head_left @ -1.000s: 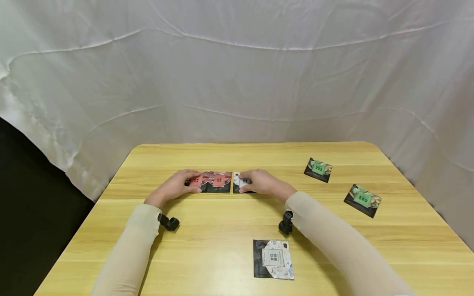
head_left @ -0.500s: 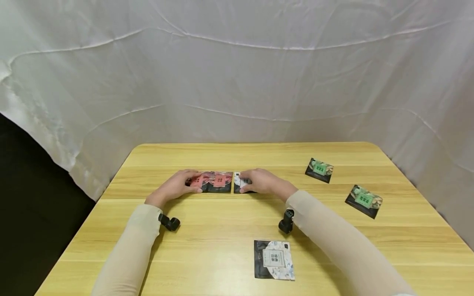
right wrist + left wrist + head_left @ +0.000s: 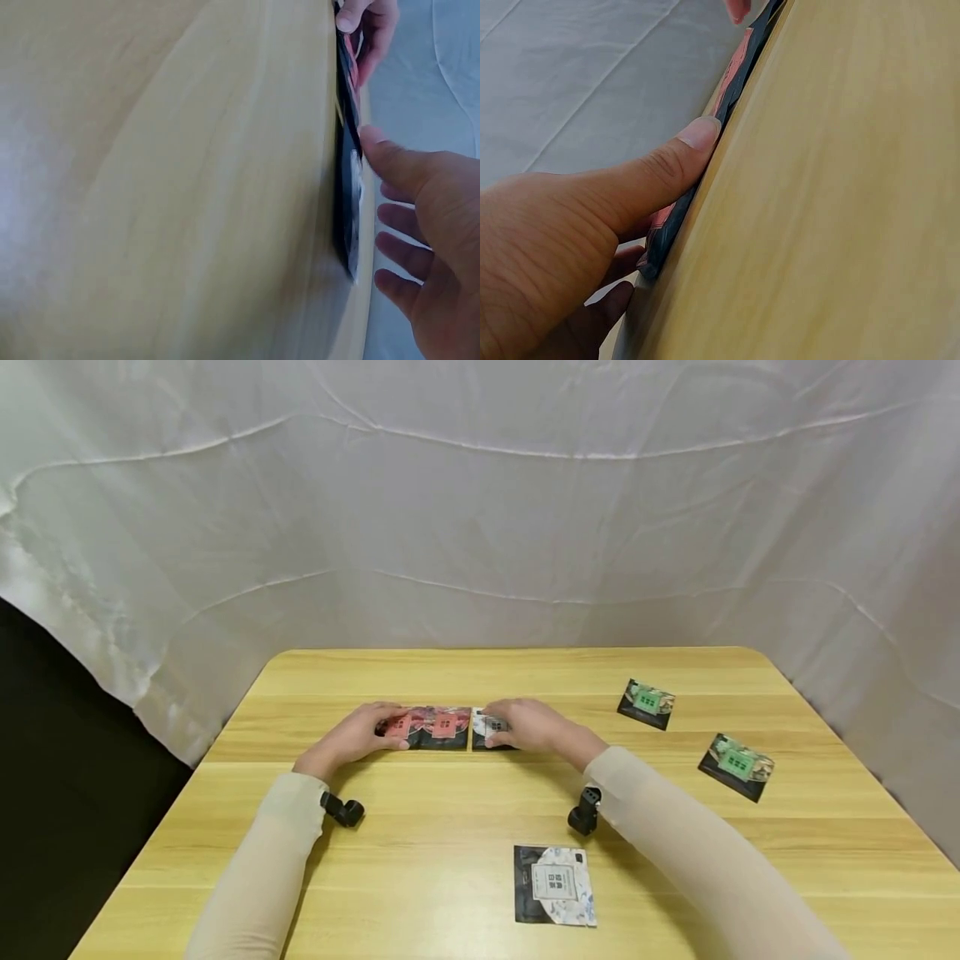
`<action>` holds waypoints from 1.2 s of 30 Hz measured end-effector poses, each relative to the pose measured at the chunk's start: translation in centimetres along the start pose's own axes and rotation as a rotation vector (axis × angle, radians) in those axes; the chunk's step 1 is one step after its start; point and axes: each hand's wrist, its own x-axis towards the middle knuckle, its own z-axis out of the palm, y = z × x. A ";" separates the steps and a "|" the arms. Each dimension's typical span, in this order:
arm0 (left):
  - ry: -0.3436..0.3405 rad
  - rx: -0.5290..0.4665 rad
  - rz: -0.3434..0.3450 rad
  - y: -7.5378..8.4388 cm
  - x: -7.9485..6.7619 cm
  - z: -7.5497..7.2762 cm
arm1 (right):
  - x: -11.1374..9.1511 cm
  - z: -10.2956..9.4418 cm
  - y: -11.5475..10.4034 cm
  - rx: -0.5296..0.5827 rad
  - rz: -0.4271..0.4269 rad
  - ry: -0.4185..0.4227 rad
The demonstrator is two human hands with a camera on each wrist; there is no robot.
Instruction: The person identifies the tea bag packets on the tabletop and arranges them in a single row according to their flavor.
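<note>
Two flat sachets with red labels lie side by side on the wooden table. My left hand point(image 3: 351, 737) holds the left red sachet point(image 3: 400, 726), its thumb point(image 3: 697, 135) at the near edge and its fingers partly hidden round the other side. The right red sachet point(image 3: 444, 727) lies beside it. To the right, across a narrow gap, is a white-and-black sachet point(image 3: 481, 739), partly covered by my right hand point(image 3: 534, 727). In the right wrist view, that hand's thumb point(image 3: 386, 154) hovers at or just touches the sachet, while its other fingers are spread loosely away from it.
Another white-and-black sachet point(image 3: 555, 887) lies near the front of the table point(image 3: 420, 860). Two green-labelled sachets, one farther back point(image 3: 646, 704) and one nearer point(image 3: 736, 767), lie tilted at the right. A pale curtain point(image 3: 480, 543) hangs behind the table.
My right hand has shifted slightly to the right and loosened, uncovering a bit more of the white-and-black sachet. My left hand and the sachets have stayed in place.
</note>
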 end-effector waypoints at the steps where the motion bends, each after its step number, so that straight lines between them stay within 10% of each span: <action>1: -0.002 0.002 0.000 0.0 0.0 0.0 | 0.0 0.1 0.1 -0.011 -0.006 -0.008; 36: 0.004 0.005 0.004 0.0 0.1 -0.1 | -6.1 -2.0 -0.4 0.074 -0.091 0.027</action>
